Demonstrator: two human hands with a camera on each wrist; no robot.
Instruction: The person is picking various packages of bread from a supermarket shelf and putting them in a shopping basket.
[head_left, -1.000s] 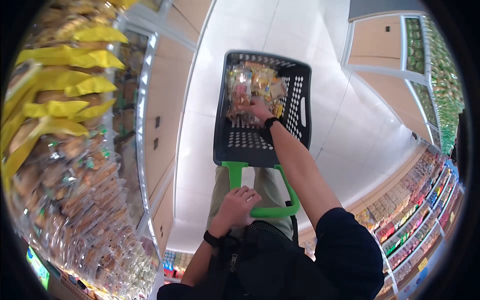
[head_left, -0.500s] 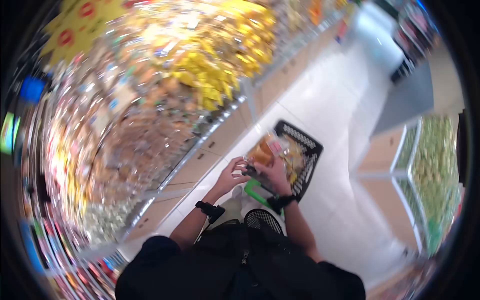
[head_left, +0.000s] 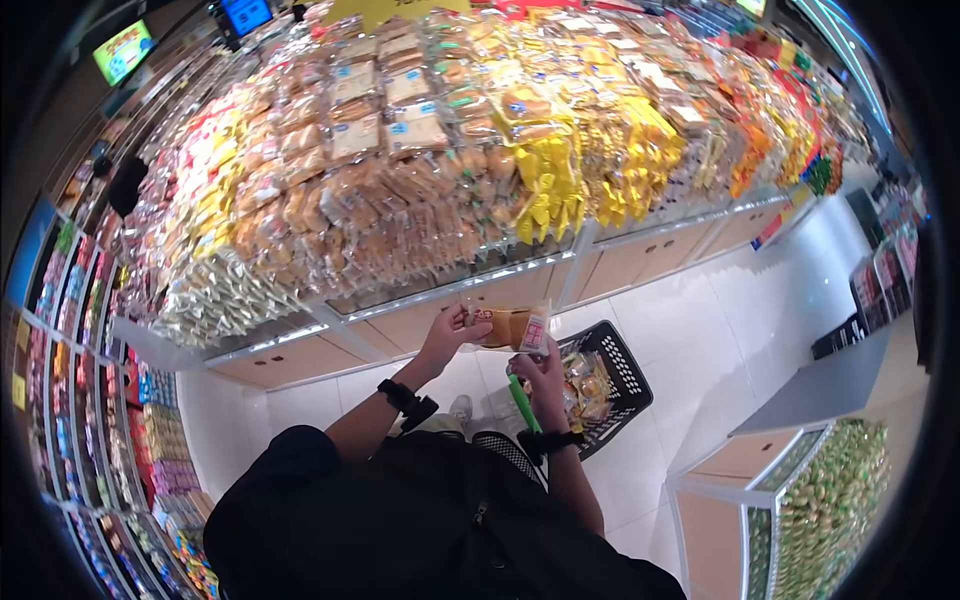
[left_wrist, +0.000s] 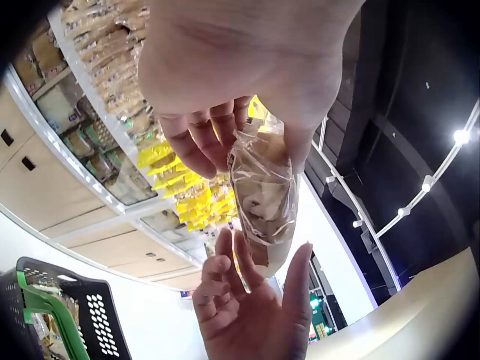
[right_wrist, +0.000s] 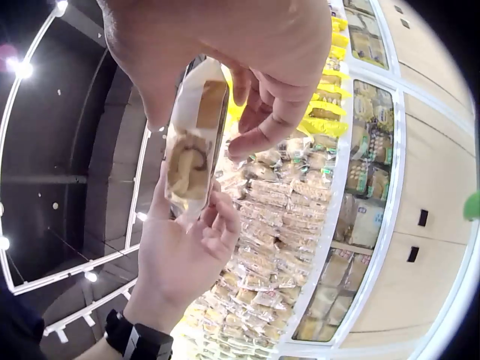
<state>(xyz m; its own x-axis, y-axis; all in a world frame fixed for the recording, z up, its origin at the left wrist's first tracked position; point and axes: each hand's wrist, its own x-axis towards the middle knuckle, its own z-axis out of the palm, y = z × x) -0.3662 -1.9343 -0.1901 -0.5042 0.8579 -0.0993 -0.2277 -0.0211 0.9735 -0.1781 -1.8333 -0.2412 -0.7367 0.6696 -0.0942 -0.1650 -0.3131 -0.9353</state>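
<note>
A clear-wrapped bread [head_left: 512, 328] with a pink-and-white label is held up in front of the body. My left hand [head_left: 446, 342] grips its left end, thumb across the front face. At the other end, my right hand [head_left: 546, 385] touches the wrapper with relaxed fingers. The left wrist view shows the right hand's thumb standing apart from the bread [left_wrist: 262, 195]. In the right wrist view, a pale filling shows at the side of the bread [right_wrist: 189, 169]. Beside the right forearm is a black basket [head_left: 632, 372] of packaged snacks, its green handle [head_left: 522, 402] beside that hand.
A long display [head_left: 350, 215] piled with wrapped breads and yellow packets [head_left: 548, 180] runs ahead, over wooden cabinets [head_left: 640, 265]. Packed shelves [head_left: 100, 360] stand at the left. A bin of green packets [head_left: 835, 500] is at the lower right, beside the white tiled floor [head_left: 700, 340].
The right hand came out of the basket with the bread. The left hand left the green handle and took the bread's left end. The head view turned toward the display.
</note>
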